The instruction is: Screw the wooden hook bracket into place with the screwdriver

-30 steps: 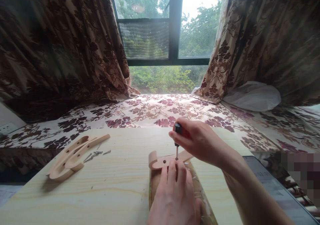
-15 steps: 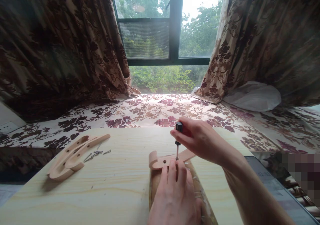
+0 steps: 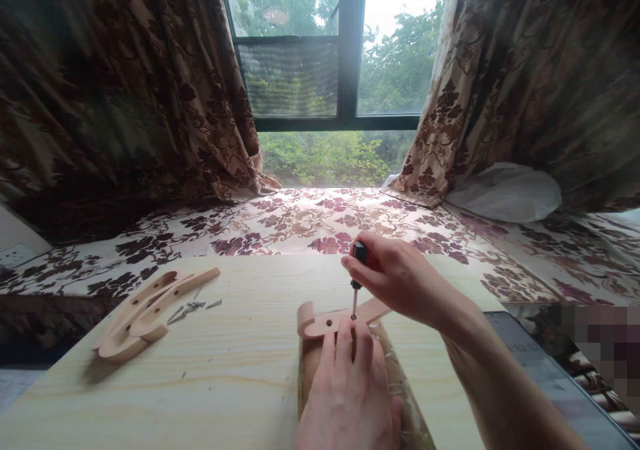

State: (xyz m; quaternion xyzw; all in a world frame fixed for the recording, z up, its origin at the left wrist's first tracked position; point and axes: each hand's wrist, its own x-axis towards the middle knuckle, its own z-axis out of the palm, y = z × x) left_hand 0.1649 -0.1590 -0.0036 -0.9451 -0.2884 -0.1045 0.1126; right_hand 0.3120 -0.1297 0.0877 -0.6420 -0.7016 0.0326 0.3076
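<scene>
"Where on the table [image 3: 240, 377] are we working?"
"Near, right of centre: our board [image 3: 309, 373], our left hand [image 3: 347, 400] spread over it, fingertips on the wooden hook [image 3: 318, 329] at its far end."
"Our right hand [image 3: 406, 280]?"
"Grasping the upright screwdriver [image 3: 359, 254]; our step is probably driving a screw, the next turn calling for steady pressure."

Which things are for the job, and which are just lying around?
For the job:
screwdriver, in the right hand
hooked wooden piece, under the left hand
brown board beneath it
probably the loose screws and other wooden pieces

Seemingly just lying about:
whitish bag by the curtain
screen device, at right
</scene>
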